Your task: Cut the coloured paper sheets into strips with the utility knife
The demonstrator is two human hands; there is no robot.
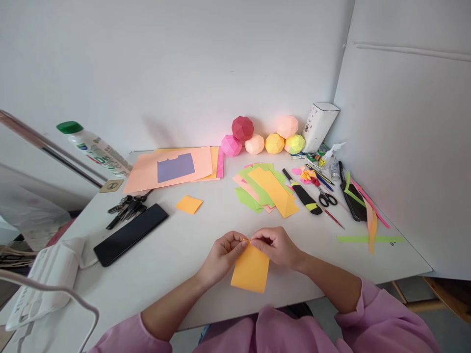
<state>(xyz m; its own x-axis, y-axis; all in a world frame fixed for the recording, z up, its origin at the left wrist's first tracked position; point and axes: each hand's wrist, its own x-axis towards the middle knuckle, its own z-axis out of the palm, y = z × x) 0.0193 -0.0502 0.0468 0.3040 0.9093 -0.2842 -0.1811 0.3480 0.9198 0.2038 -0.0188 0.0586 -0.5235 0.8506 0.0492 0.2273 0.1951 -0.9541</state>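
A yellow-orange sheet of paper point(250, 269) hangs between my two hands near the table's front edge. My left hand point(228, 251) pinches its top left part between thumb and finger. Close beside it, my right hand point(275, 246) pinches the top right part, the fingertips of both hands almost touching. The bottom end of the paper is loose and tilts toward me. Ahead on the table lies a small folded orange paper square point(189, 204). Beyond my hands is a loose pile of green, peach and orange paper pieces point(270, 189).
Faceted paper balls point(253, 143) line the wall. At right lie a utility knife point(303, 193), scissors point(327, 198), a glue bottle point(329, 154) and paper strips point(360, 239). Leftward are a black phone point(130, 235), keys point(128, 208), large paper sheets point(143, 171) and a white power strip point(46, 282).
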